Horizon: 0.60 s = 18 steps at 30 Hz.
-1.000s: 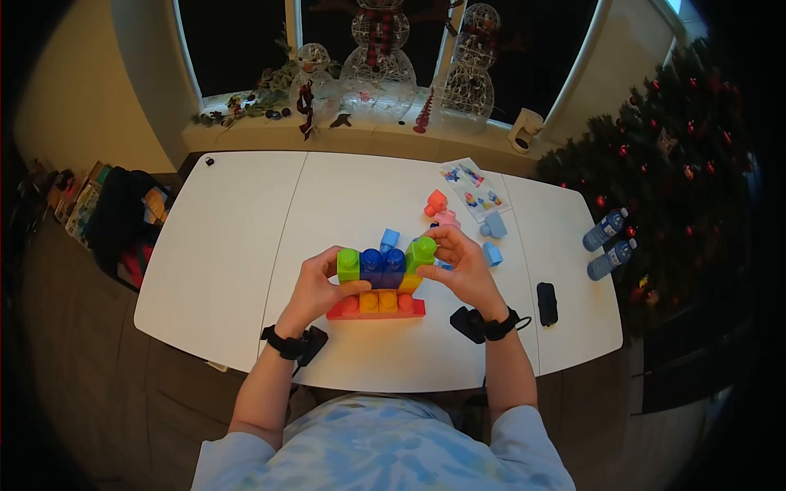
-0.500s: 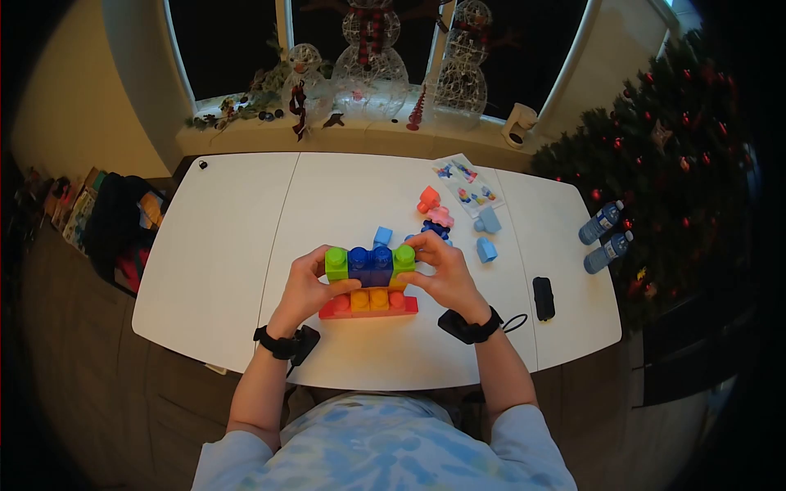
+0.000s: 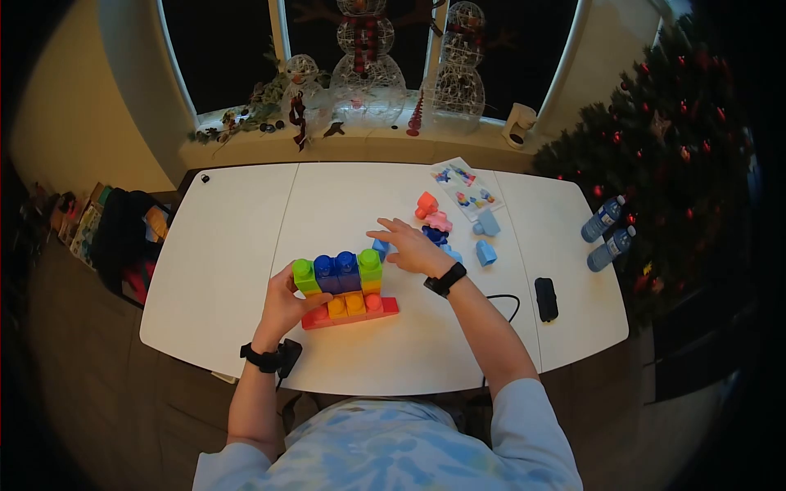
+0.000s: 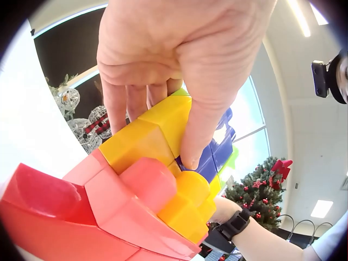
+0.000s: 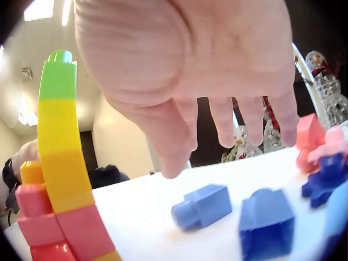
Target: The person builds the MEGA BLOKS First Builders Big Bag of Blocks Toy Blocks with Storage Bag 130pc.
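Note:
A wall of toy building blocks [image 3: 350, 283] stands on the table, with red blocks [image 4: 114, 206] at the bottom, yellow blocks [image 5: 65, 168] above, two blue blocks [image 3: 337, 274] in the middle and green blocks at both top ends. My left hand [image 3: 283, 308] grips its left end, thumb on the near face and fingers behind. Beyond the wall's right end, my right hand [image 3: 416, 250] holds nothing, its fingers spread palm down over the table. Below that hand, in the right wrist view, lie a light blue block [image 5: 204, 206] on its side and another blue block [image 5: 266, 224].
Coral, pink and dark blue blocks [image 3: 434, 235] lie farther right, near two light blue blocks [image 3: 485, 252]. A picture sheet [image 3: 467, 188] is behind them. A black case [image 3: 545, 299] and two water bottles [image 3: 611, 250] stand toward the right edge.
My right hand has let go of the wall's right end and moved up behind it, fingers spreading. The wall has shifted left and turned slightly, with my left hand still on it.

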Motion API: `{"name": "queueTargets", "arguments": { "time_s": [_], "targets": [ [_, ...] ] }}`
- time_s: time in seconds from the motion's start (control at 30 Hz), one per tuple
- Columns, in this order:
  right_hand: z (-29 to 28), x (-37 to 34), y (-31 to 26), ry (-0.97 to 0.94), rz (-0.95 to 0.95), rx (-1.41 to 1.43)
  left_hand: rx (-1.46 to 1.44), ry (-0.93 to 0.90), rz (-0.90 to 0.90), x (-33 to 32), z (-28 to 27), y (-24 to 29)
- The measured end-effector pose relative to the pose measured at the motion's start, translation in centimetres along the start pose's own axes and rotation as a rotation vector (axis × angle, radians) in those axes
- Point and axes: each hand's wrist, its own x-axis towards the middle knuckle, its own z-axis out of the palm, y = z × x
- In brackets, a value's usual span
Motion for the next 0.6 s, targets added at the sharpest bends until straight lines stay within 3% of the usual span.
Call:
{"name": "queueTargets", "arguments": {
  "time_s": [0.1, 0.23, 0.33, 0.6],
  "targets": [
    [2.1, 0.5, -0.1, 0.012, -0.058, -0.108, 0.009, 0.045, -0.012, 0.2, -0.9, -0.1],
    [2.1, -0.2, 1.1, -0.075, 0.072, -0.073, -0.019, 0.065, -0.004, 1.3, -1.6, -0.5],
    [2.5, -2.6, 2.4, 0.018, 0.065, -0.177, -0.042, 0.045, 0.009, 2.5, -1.6, -0.7],
    [0.4, -7.3, 0.1, -0.001, 0.176, -0.067, -0.093, -0.014, -0.012, 5.7, -0.1, -1.5]
  ]
}}
